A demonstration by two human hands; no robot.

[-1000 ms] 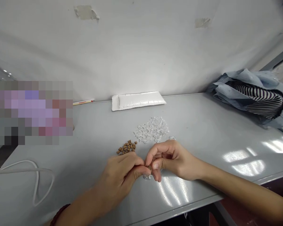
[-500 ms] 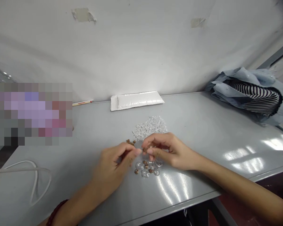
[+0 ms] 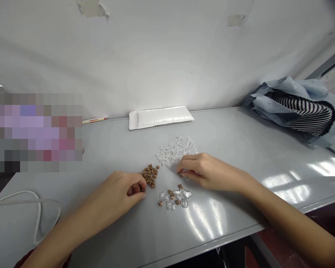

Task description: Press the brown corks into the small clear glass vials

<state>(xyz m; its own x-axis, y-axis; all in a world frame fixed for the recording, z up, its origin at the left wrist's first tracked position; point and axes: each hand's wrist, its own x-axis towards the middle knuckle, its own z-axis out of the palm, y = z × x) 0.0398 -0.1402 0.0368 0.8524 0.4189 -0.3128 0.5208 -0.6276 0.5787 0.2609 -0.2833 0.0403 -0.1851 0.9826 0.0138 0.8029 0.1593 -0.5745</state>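
Observation:
My left hand [image 3: 120, 191] rests on the grey table [image 3: 234, 149] with its fingers curled, right beside a small heap of brown cork stoppers [image 3: 150, 175]. No object shows in those fingers. My right hand [image 3: 203, 171] reaches over the lower edge of a loose pile of tiny clear glass bottles [image 3: 175, 150], its fingertips touching the glass. Whether those fingers hold a bottle is hidden. Below the two hands lies a small group of glass bottles with corks [image 3: 173, 198], some on their sides.
A white padded envelope [image 3: 160, 117] lies against the wall at the table's back edge, with a thin red-marked stick [image 3: 95, 120] to its left. Blue cloth with striped fabric [image 3: 296, 109] sits at the back right. A white cable [image 3: 25, 201] lies at the left.
My hands have separated from their pinch above the table. The left has moved to the cork heap and the right to the glass pile. The corked bottles now show fully.

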